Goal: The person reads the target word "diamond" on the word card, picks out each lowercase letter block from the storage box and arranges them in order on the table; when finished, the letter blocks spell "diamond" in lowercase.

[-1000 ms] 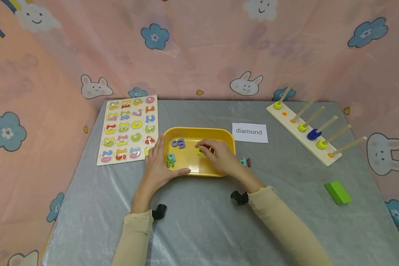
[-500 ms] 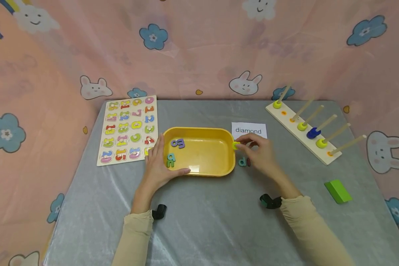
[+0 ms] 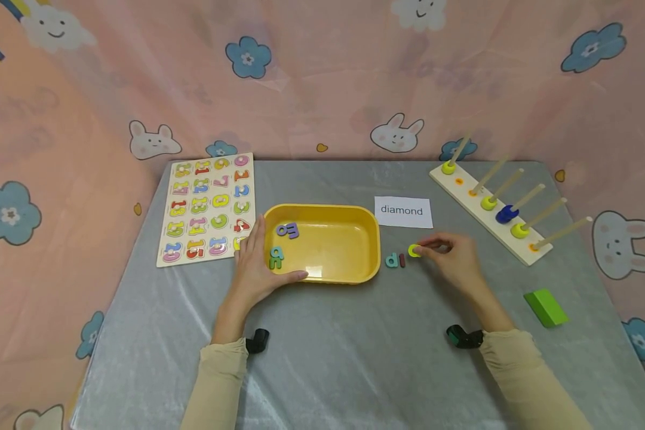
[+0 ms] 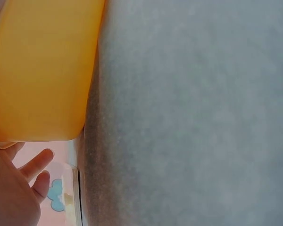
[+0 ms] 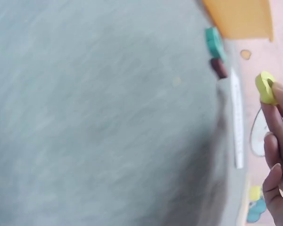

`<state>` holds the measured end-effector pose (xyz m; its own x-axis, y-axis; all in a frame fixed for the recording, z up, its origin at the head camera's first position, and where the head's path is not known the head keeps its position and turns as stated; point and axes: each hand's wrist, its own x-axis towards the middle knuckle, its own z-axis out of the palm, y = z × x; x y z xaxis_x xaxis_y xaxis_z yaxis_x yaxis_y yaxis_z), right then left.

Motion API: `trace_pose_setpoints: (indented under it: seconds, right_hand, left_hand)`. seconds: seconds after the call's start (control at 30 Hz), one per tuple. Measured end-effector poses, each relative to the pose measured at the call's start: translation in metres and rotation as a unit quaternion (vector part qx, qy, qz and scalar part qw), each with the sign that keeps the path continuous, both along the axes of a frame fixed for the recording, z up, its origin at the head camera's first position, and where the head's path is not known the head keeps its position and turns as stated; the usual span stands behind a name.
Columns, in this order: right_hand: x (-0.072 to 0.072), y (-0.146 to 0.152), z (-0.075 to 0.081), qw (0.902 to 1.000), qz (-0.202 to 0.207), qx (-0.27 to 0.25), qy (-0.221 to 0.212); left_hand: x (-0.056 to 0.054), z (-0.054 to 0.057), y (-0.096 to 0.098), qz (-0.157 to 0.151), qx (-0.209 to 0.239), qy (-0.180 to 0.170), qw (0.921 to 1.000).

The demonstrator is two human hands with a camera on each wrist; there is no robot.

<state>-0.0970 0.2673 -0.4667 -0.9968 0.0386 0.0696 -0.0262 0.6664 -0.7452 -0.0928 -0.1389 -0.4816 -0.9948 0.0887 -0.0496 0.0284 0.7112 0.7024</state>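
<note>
In the head view, my right hand [image 3: 454, 261] pinches a small rounded yellow letter piece [image 3: 413, 251] just right of a teal "d" [image 3: 391, 260] and a dark red letter [image 3: 402, 260] on the table. The right wrist view shows the yellow letter piece [image 5: 265, 88] between thumb and index finger; which letter it is, I cannot tell. My left hand [image 3: 254, 269] rests against the left end of the yellow tray [image 3: 328, 279], fingers straight along its side, thumb at the front rim. Several letters, including a purple one [image 3: 291, 230] and a green one [image 3: 275, 263], lie at the tray's left.
A white card reading "diamond" [image 3: 403, 212] lies behind the letter row. A wooden number puzzle board [image 3: 209, 209] is at the left. At the right are a pegged board with rings [image 3: 489, 215] and a green block [image 3: 546, 308]. Grey cloth [image 3: 333, 358] covers the table.
My right hand has taken the yellow letter piece out of the tray and carried it right, past the tray's rim, to beside the dark red letter. My left hand has stayed still.
</note>
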Motion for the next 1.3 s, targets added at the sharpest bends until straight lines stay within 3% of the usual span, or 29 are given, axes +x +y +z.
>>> trace_pose_setpoints:
  seconds: [0.47,0.8,1.17,1.3]
  right_hand:
    - [-0.001,0.008,-0.020,0.9983,0.008,0.019,-0.055]
    - [-0.003,0.002,-0.019,0.9958,0.015,0.042,-0.079]
    - [-0.008,-0.009,-0.009,0.9947,0.041,0.081,-0.050]
    - [-0.012,-0.019,0.000,0.9952,0.043,0.073,-0.049]
  left_hand:
    - [0.000,0.000,-0.001,0.002,0.001,-0.004,1.0000]
    - [0.000,0.001,-0.001,0.006,0.003,0.000,1.0000]
    - [0.000,0.002,0.000,0.001,-0.001,-0.001,1.0000]
    - [0.000,0.002,0.000,-0.002,-0.003,-0.007,1.0000]
